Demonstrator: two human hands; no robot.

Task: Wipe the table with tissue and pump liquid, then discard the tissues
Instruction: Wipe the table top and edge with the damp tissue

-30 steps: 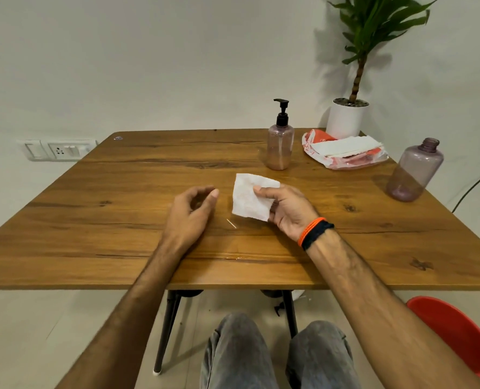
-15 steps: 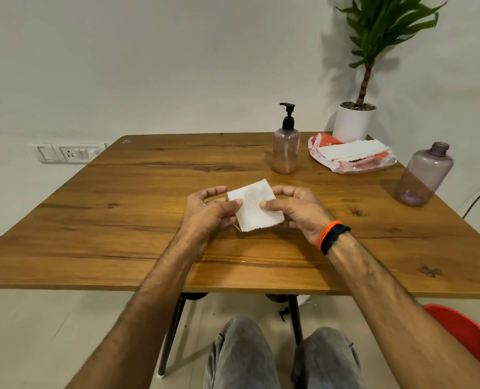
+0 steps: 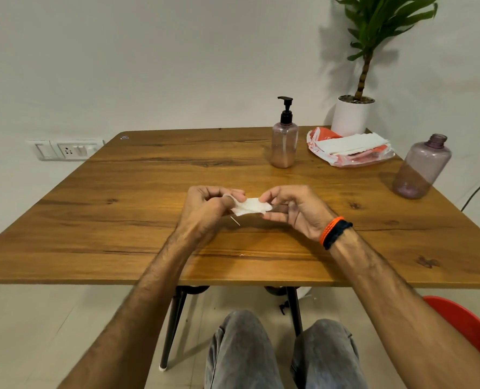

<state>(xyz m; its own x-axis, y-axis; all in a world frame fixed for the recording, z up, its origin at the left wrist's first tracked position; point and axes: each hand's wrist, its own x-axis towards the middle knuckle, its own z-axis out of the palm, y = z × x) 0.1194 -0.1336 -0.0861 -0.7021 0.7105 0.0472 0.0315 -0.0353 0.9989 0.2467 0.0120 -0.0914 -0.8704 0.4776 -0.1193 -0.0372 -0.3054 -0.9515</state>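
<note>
A small white tissue [image 3: 250, 206] is held folded above the middle of the wooden table [image 3: 137, 192]. My left hand [image 3: 208, 211] pinches its left end and my right hand [image 3: 295, 210] pinches its right end. A pump bottle [image 3: 284, 141] with a black pump head and pinkish liquid stands at the back of the table, beyond my hands. To its right lies an orange and white tissue pack [image 3: 348, 151] with white tissues on top.
A capless purple bottle [image 3: 422, 168] stands near the table's right edge. A potted plant [image 3: 352, 113] sits at the back right corner. A red bin [image 3: 469, 327] is on the floor at the lower right. A thin sliver [image 3: 235, 220] lies under my left hand.
The tissue was flat in my right hand alone. My left hand came over and took its other end, and the tissue is now folded into a narrower strip between both hands.
</note>
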